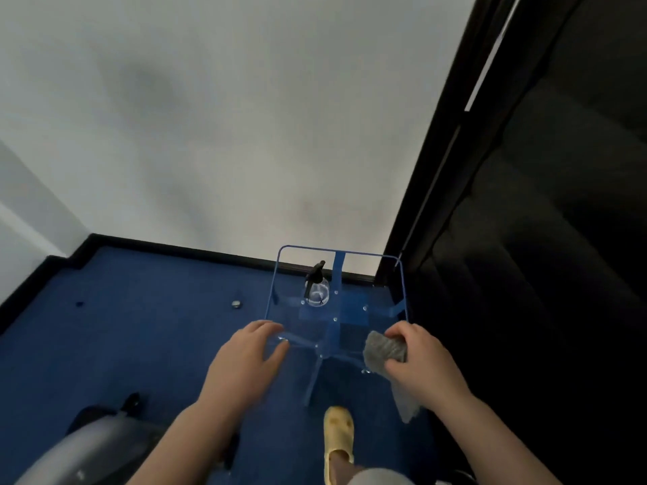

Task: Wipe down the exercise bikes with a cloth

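A clear desk (pixel 350 255) with a blue edge and blue cross-shaped legs stood on the blue carpet (pixel 140 327), close to the white wall (pixel 227 117). At the near right corner of the desk the right hand (pixel 425 362) gripped a grey cloth (pixel 385 350), fingers curled round it, with a loose end of the cloth hanging below the hand. At the near left corner of the desk the left hand (pixel 245 358) lay with relaxed, nearly straight fingers on the clear top, holding nothing. A clear spray bottle (pixel 317 287) with a black trigger head stood on the far side of the desk, well apart from both hands. A grey part of an exercise bike (pixel 94 446) showed left of the desk, near the lower edge. A foot in a yellow slipper (pixel 338 435) stood on the carpet just short of the desk.
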Action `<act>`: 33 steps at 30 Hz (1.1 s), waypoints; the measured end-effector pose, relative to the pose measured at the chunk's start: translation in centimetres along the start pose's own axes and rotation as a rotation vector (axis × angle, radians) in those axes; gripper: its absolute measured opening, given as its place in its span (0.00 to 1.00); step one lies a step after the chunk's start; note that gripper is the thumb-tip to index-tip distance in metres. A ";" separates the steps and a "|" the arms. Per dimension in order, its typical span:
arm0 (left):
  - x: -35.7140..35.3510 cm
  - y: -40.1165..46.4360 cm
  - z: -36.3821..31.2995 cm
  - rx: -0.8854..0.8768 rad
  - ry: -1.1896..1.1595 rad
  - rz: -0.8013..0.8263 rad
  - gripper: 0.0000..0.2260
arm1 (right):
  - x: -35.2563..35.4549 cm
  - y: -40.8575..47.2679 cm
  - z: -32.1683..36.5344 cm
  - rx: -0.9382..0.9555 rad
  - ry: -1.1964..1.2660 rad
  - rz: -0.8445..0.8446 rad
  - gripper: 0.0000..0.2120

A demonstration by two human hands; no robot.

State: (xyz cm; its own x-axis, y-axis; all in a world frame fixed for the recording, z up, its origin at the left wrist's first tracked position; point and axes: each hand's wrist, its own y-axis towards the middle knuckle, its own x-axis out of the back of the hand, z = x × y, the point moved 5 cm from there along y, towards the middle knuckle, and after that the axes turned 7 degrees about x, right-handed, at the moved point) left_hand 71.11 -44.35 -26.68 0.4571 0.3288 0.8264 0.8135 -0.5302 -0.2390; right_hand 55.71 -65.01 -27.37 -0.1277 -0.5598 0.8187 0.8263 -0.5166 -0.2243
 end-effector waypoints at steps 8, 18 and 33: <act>-3.7 10.7 -0.9 0.152 -0.041 0.095 0.15 | -4.0 13.5 -4.5 -0.126 0.017 0.088 0.10; -8.9 17.0 2.9 0.235 -0.008 0.244 0.16 | -13.6 24.3 -8.4 -0.264 0.046 0.031 0.11; -5.3 21.9 2.1 0.197 -0.029 0.228 0.17 | -14.1 26.7 -9.9 -0.292 0.021 0.246 0.24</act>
State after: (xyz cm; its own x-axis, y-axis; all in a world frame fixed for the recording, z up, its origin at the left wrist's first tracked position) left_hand 87.30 -56.04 -37.39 0.6437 0.2426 0.7258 0.7416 -0.4318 -0.5134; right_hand 74.11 -77.37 -50.13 0.0409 -0.7017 0.7113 0.6433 -0.5262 -0.5561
